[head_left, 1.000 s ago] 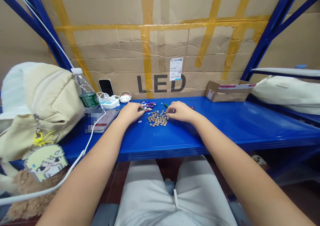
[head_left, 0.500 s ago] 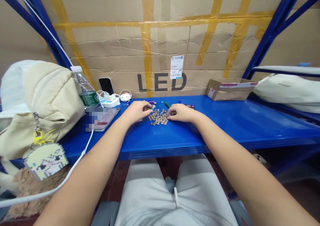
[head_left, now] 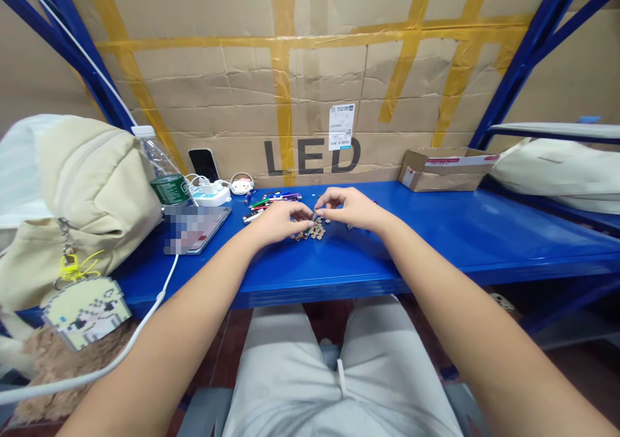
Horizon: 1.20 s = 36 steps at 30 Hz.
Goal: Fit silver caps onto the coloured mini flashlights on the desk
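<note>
You are bending both hands over the middle of the blue table (head_left: 368, 263). Your left hand (head_left: 283, 222) is curling its fingers and thumb toward the right. Your right hand (head_left: 347, 207) is curling toward the left, so your fingertips are almost meeting. A tiny shiny thing (head_left: 314, 216) is showing between them, but it is too small to name. I can't tell which hand is gripping it, or if both are. Little round brown pieces (head_left: 318, 230) are lying in a pile under your fingertips, and your left hand is hiding some. Colorful pens (head_left: 276, 198) are lying in a heap on the far side of your left hand. A phone (head_left: 213, 228) is lying on the left, and a cardboard box (head_left: 443, 173) is sitting far to the right.
</note>
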{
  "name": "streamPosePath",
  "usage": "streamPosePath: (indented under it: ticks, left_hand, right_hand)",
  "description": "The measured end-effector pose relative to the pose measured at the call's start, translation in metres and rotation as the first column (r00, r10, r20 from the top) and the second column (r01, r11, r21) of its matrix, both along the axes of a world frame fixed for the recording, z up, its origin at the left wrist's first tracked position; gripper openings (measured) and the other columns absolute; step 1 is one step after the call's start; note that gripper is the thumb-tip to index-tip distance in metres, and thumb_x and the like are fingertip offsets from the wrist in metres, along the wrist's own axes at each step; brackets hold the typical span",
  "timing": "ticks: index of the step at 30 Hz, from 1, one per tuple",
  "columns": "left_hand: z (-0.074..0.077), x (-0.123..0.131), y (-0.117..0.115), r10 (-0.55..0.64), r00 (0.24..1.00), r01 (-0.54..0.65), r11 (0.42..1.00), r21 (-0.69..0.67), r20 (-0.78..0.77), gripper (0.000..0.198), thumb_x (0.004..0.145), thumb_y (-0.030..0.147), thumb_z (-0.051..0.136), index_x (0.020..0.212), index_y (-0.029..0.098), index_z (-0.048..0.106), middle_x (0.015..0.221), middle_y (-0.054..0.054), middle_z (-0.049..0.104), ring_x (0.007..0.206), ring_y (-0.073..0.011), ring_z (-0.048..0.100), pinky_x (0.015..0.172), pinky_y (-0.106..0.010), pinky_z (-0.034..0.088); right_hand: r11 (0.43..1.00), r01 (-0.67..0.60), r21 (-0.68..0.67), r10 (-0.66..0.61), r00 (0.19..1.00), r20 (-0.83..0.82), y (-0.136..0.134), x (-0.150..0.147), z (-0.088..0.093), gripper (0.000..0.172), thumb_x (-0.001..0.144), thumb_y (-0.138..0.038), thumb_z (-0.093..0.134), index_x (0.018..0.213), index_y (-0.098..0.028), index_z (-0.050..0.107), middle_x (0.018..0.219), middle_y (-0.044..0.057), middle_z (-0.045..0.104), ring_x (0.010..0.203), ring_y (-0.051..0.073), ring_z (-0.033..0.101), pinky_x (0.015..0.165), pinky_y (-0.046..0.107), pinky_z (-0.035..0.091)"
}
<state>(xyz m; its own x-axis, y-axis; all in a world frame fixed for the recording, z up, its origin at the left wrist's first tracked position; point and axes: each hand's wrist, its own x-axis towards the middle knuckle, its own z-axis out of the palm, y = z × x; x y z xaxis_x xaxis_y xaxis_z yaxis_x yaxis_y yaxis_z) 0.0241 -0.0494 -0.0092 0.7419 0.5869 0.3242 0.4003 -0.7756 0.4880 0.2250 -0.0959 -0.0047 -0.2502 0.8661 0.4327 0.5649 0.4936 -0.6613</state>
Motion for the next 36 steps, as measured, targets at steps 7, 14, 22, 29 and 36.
streamPosePath:
  ticks: [7,14,22,29,36]
  left_hand:
    - [-0.002,0.0,0.002,0.002,0.998,0.001,0.998,-0.057,0.055,0.023,0.077,0.033,0.061,0.094,0.017,0.069,0.092,-0.004,0.072,0.084,-0.0184,0.065,0.076,-0.029,0.052]
    - [-0.003,0.001,0.004,0.039,0.997,-0.035,0.998,-0.052,0.069,0.024,0.077,0.031,0.063,0.094,0.016,0.068,0.093,-0.005,0.072,0.087,-0.0191,0.066,0.08,-0.031,0.053]
    - [-0.004,0.001,0.006,0.045,0.998,-0.043,0.998,-0.044,0.051,0.022,0.076,0.031,0.063,0.092,0.017,0.069,0.092,-0.005,0.072,0.086,-0.019,0.066,0.079,-0.03,0.053]
    - [-0.004,0.0,0.006,0.029,0.999,-0.027,0.998,-0.056,0.04,0.023,0.077,0.032,0.061,0.093,0.018,0.069,0.091,-0.004,0.072,0.082,-0.018,0.066,0.077,-0.03,0.052]
    - [-0.003,0.0,0.005,0.022,0.999,-0.02,0.999,-0.046,0.029,0.022,0.078,0.031,0.06,0.092,0.017,0.069,0.088,-0.003,0.072,0.078,-0.0174,0.065,0.072,-0.028,0.053]
  right_hand:
    - [0.999,0.016,-0.035,-0.015,0.999,0.028,0.001,0.005,0.0,0.034,0.073,-0.039,0.064,0.097,-0.015,0.067,0.071,0.0,0.059,0.063,0.011,0.052,0.058,0.025,0.041]
    - [0.97,0.243,0.009,-0.217,0.85,0.479,0.014,0.02,-0.012,0.021,0.07,-0.033,0.066,0.086,-0.019,0.072,0.085,0.005,0.065,0.076,0.017,0.058,0.068,0.027,0.043]
    - [0.978,0.211,-0.001,-0.185,0.86,0.476,0.018,0.019,-0.016,0.014,0.072,-0.027,0.063,0.079,-0.018,0.072,0.084,0.004,0.066,0.075,0.016,0.058,0.068,0.025,0.042]
    - [0.995,0.061,0.081,-0.066,0.996,0.057,0.007,0.006,-0.004,0.027,0.074,-0.039,0.064,0.087,-0.017,0.071,0.075,0.002,0.061,0.067,0.012,0.053,0.062,0.025,0.042]
    - [0.997,0.02,0.075,-0.026,0.996,0.086,0.006,0.0,-0.006,0.026,0.074,-0.038,0.064,0.086,-0.016,0.071,0.07,0.001,0.058,0.064,0.011,0.05,0.061,0.025,0.04]
